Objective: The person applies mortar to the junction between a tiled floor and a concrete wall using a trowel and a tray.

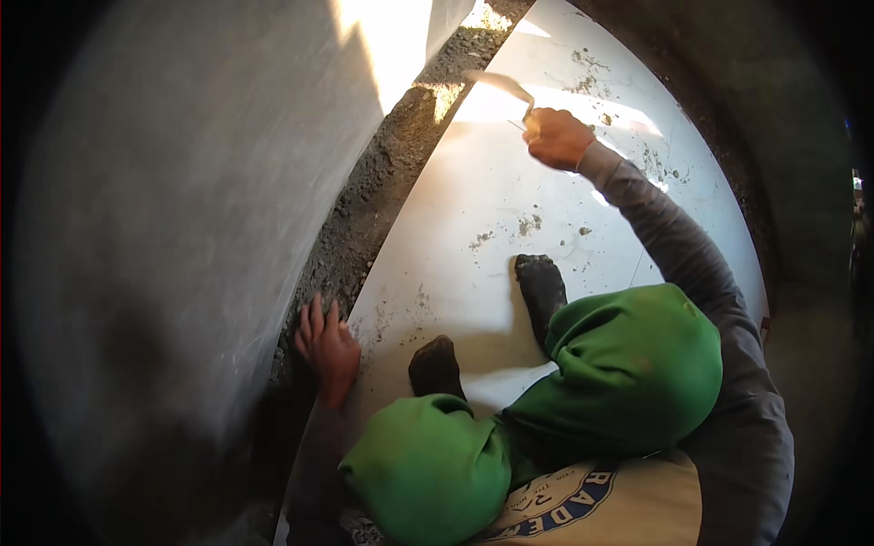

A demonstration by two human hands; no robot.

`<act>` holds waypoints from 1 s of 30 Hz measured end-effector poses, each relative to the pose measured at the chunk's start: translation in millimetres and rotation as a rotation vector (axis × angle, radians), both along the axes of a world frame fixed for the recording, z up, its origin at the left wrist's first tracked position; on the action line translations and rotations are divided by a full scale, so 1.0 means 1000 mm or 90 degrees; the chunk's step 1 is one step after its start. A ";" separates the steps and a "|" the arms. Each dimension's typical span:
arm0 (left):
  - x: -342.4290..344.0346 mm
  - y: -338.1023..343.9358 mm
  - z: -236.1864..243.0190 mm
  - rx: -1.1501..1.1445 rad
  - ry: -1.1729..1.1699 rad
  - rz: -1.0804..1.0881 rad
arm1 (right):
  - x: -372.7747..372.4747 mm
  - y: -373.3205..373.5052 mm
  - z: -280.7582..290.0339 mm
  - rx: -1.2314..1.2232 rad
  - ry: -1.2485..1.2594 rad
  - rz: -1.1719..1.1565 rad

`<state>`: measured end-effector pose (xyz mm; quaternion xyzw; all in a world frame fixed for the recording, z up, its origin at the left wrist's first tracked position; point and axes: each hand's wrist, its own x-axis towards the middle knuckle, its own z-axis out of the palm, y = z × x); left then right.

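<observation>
Head view shows a grey wall [209, 182] at left, bordered by a rough dark mortar strip [378, 173]. The left hand [330, 353] lies over the strip's near part, fingers slightly spread, grasping nothing visible. Trowel [506, 85], blurred, points across the strip's far edge; the right hand's [557, 138] fingers close around its handle, above crumb-strewn white flooring [437, 246].

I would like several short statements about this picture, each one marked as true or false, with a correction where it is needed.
1. The right hand holds a trowel. True.
2. The left hand is at the rough dark strip beside the grey wall. True.
3. The left hand grips a second tool. False: no tool shows in it.
4. Both feet are on the white floor. True.
5. Red cloth covers the legs. False: the trousers are green.
</observation>
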<state>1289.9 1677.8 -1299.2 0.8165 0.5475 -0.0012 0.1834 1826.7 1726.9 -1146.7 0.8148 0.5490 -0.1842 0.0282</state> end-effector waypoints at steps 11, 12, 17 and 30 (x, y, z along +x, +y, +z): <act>0.107 0.048 0.105 -0.200 -0.156 0.187 | 0.255 0.137 -0.024 0.062 0.088 -0.205; 0.127 0.050 0.108 -0.195 -0.152 0.190 | 0.281 0.148 -0.029 0.048 0.101 -0.232; 0.254 0.060 0.110 -0.319 -0.237 0.233 | 0.378 0.172 -0.058 0.092 -0.072 -0.079; 0.580 0.024 0.193 -0.403 -0.287 0.046 | 0.348 0.003 -0.047 0.082 0.226 0.198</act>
